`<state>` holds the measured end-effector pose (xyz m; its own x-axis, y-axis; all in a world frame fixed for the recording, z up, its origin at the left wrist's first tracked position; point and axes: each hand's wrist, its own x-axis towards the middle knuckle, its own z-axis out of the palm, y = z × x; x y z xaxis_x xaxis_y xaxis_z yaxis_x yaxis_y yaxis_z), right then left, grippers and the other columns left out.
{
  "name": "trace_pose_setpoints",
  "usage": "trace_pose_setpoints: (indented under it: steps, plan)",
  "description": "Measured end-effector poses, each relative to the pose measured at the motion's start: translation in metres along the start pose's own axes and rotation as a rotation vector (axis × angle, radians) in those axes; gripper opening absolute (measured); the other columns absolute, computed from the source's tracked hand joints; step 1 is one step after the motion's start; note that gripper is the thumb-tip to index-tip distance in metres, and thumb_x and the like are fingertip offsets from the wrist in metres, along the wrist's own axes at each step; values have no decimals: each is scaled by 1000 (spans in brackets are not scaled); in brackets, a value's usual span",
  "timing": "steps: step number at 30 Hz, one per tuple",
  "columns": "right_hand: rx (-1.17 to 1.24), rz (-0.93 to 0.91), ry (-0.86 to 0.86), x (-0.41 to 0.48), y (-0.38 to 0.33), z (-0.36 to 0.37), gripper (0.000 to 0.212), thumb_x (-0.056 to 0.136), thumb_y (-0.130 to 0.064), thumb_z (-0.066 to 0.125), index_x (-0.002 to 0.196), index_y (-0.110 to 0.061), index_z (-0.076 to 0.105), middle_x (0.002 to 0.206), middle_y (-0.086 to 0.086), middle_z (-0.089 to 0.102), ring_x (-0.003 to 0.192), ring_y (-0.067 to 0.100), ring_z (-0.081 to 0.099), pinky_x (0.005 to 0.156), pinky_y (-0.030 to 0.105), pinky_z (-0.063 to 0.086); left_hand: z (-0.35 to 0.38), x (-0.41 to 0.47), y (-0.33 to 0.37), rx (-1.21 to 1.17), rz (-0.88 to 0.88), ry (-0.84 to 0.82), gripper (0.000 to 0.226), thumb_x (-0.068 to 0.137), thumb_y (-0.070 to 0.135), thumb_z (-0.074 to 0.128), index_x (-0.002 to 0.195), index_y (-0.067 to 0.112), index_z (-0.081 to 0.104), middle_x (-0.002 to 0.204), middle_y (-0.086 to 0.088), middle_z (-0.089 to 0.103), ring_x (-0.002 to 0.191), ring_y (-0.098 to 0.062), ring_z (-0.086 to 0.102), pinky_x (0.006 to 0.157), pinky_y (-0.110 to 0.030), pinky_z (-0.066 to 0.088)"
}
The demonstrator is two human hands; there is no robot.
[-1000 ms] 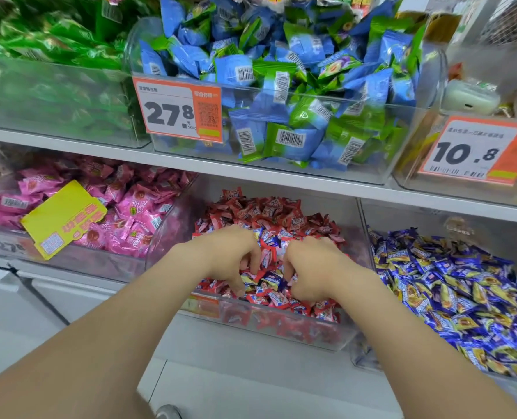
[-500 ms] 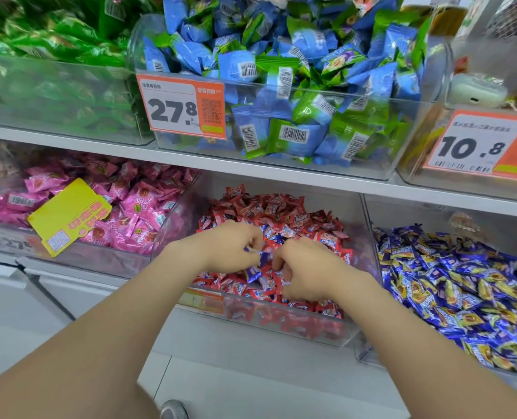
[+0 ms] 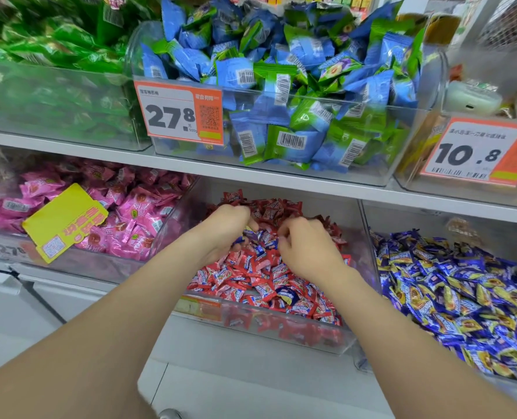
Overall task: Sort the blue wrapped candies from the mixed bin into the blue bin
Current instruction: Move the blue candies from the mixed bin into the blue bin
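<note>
We are digging in the mixed bin [image 3: 281, 334] with both hands curled, the left hand [image 3: 225, 229] pinching a blue candy [image 3: 252, 235] and the right hand [image 3: 307, 249] perhaps holding nothing, while the blue bin [image 3: 369, 267] is lying to the right, nearer the right hand

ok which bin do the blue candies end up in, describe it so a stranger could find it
Find the lower shelf, under the 10.8 price tag. The blue bin is the clear one at the far right, beside the mixed bin where both hands are digging. Only it is filled with dark blue wrappers with yellow prints; its neighbour is mostly red.
</note>
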<state>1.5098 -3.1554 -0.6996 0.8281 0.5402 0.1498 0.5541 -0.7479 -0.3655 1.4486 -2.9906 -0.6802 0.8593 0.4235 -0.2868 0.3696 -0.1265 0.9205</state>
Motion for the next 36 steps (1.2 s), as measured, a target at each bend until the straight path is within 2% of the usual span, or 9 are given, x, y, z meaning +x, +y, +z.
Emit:
trace_pose_setpoints:
  steps: [4,8,12,16,19,23,28,33,36]
  plan:
    - [-69,3,-29,5,-6,10,17,91,-35,78,97,-20,74,98,7,70,90,32,68,76,40,58,-5,5,-3,157,12,-61,38,103,45,50,84,13,57,78,-8,48,65,-25,48,53,-32,41]
    - [120,124,-157,16,-2,-9,12,86,-25,76,77,-19,74,87,-3,73,84,16,68,69,27,50,-8,11,-7,408,211,-20,29,110,23,46,103,14,73,74,-3,63,56,-16,59,54,-30,53]
    - [476,302,-337,8,6,-39,12,88,-23,75,83,-12,70,72,6,69,58,16,59,58,28,43,-12,18,-13,760,307,-42,15,104,25,63,114,20,73,103,-3,72,78,-16,65,69,-29,52]
    - [818,440,-461,-4,11,-54,8,97,-9,63,104,-5,65,99,21,79,76,27,76,54,24,53,-10,14,-21,1087,290,-152,64,83,40,87,134,16,58,126,-12,56,109,-32,61,91,-38,52]
    - [757,444,-367,-4,18,-53,23,90,-15,67,110,-4,67,98,16,80,91,30,79,69,34,63,-6,15,-23,1089,356,-134,40,82,36,89,107,23,60,115,-7,49,102,-32,58,82,-34,46]
    - [629,400,-220,-5,19,-47,18,89,-20,71,92,-5,62,86,10,70,74,28,73,73,41,66,-6,13,-22,1096,386,-148,22,88,24,77,82,17,57,102,-7,63,92,-29,60,77,-42,54]
    - [596,339,-290,-10,7,-37,12,97,-18,65,89,-9,61,73,9,76,49,12,58,48,23,42,-14,11,-24,1045,341,-169,25,92,26,65,80,5,58,77,-10,62,62,-27,45,58,-40,42]
    - [561,291,-282,-10,-15,-34,29,98,-8,51,94,-16,79,66,5,65,53,16,53,46,20,39,-22,2,-14,791,295,-155,28,100,26,54,79,8,55,73,-7,60,56,-18,50,55,-29,41]
    - [556,383,-309,-8,-23,-29,32,97,-22,45,84,-10,71,70,11,53,54,24,45,48,25,36,-25,-1,-10,695,259,-112,23,99,28,51,81,13,52,80,-5,60,61,-17,50,58,-30,39]
